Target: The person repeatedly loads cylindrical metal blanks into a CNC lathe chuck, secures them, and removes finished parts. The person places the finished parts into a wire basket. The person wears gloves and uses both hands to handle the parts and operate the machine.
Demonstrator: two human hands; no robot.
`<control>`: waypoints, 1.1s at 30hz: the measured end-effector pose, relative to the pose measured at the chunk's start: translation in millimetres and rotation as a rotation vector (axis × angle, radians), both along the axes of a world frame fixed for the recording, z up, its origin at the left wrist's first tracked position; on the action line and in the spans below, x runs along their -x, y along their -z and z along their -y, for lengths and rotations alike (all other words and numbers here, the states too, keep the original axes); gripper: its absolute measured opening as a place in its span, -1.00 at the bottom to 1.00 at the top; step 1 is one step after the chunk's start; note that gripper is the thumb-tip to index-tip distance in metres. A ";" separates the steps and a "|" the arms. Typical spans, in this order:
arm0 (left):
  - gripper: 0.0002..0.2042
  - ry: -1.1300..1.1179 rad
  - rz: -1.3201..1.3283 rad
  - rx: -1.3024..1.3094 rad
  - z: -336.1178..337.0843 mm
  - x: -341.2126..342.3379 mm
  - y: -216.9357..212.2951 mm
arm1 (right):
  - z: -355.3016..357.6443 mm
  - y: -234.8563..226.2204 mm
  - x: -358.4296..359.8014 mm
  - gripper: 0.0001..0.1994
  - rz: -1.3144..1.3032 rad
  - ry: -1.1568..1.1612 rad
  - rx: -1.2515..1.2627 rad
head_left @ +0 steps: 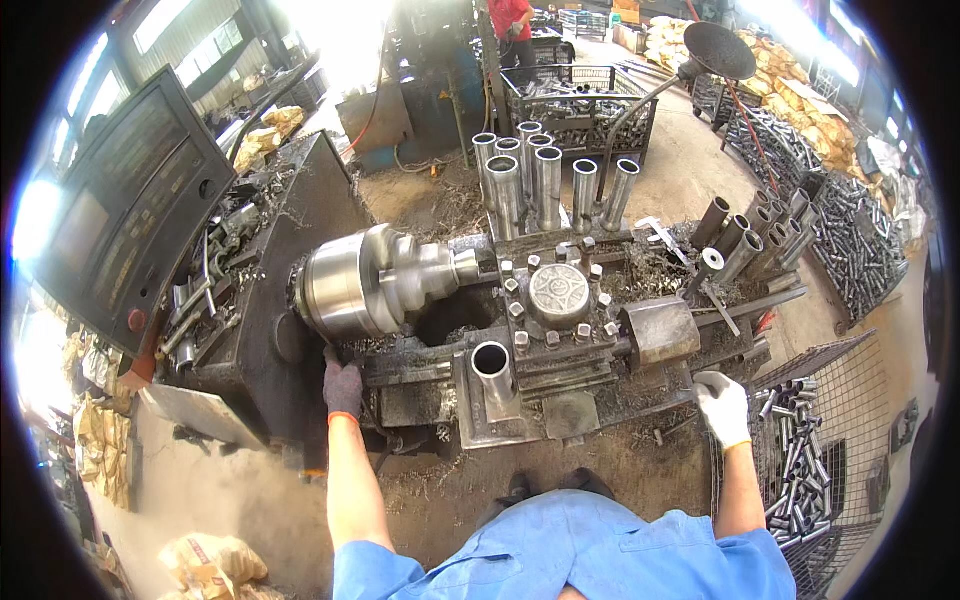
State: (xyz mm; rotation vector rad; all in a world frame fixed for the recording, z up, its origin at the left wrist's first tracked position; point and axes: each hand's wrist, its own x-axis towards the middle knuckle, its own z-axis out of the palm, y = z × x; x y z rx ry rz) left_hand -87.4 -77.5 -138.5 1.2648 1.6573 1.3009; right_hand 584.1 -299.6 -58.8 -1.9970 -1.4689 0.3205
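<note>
My left hand [343, 388], in a dark grey glove with a red cuff, is at the lathe's front just below the chuck [345, 285]. Its fingers look closed, but what they hold is hidden. In a white glove, my right hand [724, 408] curls at the right front end of the carriage; the part under its fingers cannot be made out. Between them sits the square tool post [558, 293] with several bolts around its round cap. A short steel tube [492, 372] stands upright on the plate in front of it. The chuck looks smooth and slightly blurred.
Several steel tubes [548, 185] stand upright behind the tool post, with more [740, 255] at the right. A wire basket [850, 400] of cut tubes [800, 460] is beside my right arm. A control panel [130, 200] rises at left. A person in red [512, 25] stands far back.
</note>
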 end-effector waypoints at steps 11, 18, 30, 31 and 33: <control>-0.13 -0.078 -0.148 0.145 2.7 12.7 15.4 | -189.7 -160.8 96.3 -0.77 -0.016 -0.478 -0.252; -0.23 -0.088 -0.248 0.188 24.5 -21.2 -43.0 | -334.0 -168.8 177.6 -0.42 0.249 -0.957 -0.005; -0.34 0.017 -0.757 -0.292 -105.2 -63.0 -163.9 | -483.8 -26.8 204.2 -0.53 0.152 -1.306 0.493; -0.36 0.008 -0.689 -0.219 -112.2 -63.8 -165.9 | -487.4 -41.5 225.0 -0.43 -0.084 -1.218 0.812; -0.37 0.039 -0.860 -0.262 -119.2 -67.8 -170.2 | -475.0 -68.1 261.2 -0.18 -0.143 -1.263 1.131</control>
